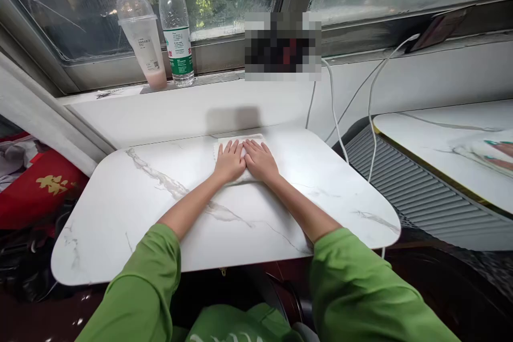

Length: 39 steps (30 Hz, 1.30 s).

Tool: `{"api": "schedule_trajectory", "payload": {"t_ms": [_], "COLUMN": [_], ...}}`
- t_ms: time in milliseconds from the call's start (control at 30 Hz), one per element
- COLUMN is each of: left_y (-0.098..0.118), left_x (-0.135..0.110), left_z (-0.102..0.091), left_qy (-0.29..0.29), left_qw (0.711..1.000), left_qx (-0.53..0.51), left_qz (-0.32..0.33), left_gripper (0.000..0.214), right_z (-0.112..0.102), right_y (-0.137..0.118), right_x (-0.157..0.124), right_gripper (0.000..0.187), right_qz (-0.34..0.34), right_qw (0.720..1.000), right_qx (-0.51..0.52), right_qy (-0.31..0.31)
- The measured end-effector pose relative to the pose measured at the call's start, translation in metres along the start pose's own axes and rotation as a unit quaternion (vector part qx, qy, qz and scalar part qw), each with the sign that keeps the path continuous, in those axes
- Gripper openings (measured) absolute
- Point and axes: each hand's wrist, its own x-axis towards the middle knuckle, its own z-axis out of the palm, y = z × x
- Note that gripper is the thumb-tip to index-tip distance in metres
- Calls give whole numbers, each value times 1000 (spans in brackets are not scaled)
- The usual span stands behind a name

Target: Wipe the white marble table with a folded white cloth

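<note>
A folded white cloth (256,139) lies on the white marble-patterned table (160,208), near its far edge. My left hand (229,161) rests flat on the cloth with its fingers stretched out. My right hand (261,161) lies flat beside it, touching it, fingers also extended. Both hands press on the cloth and hold nothing. My arms wear green sleeves.
On the window sill at the back left stand a plastic cup (142,37) with a domed lid and a pink drink, and a water bottle (175,24). White cables (371,96) hang at the right. A second marble table (444,144) stands at the right, with another person's hand (499,155) on it.
</note>
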Motion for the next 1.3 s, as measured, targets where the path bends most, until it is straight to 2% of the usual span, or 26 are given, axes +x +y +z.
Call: {"api": "schedule_trajectory", "payload": {"t_ms": [200,333,433,533,633,733,900,1100,1200,1300], "left_y": [16,17,12,4,-7,-24,-73,-135,-151,-157], "left_x": [-101,-164,-192,-202,-196,-178,-118,-38,-14,-3], "left_z": [-6,-11,-15,-20,-23,-25,-29,-36,-36,-34], "left_qy": [-11,-5,8,-2,-17,-18,-2,31,36,33], "left_qw": [999,999,999,999,999,999,999,997,997,997], "left_qx": [-15,-5,0,-3,-6,-3,-18,-38,-31,-24], "left_qz": [31,45,51,51,51,28,-38,-61,-59,-62], "left_gripper": [55,55,54,54,55,54,52,50,50,50], "right_z": [-1,-4,-5,-4,1,10,28,48,55,59], "right_y": [-35,-52,-61,-70,-79,-86,-101,-113,-112,-109], "right_x": [-95,-143,-160,-162,-151,-124,-45,54,82,92], "right_gripper": [58,57,56,55,57,57,57,56,55,54], "right_qz": [-25,-93,-152,-170,-184,-193,-170,-139,-135,-132], "right_qw": [1000,995,988,985,983,981,985,990,990,990], "right_qx": [9,26,25,1,-18,-21,-6,23,33,38], "right_qy": [-2,-20,-15,13,21,13,-6,12,32,33]}}
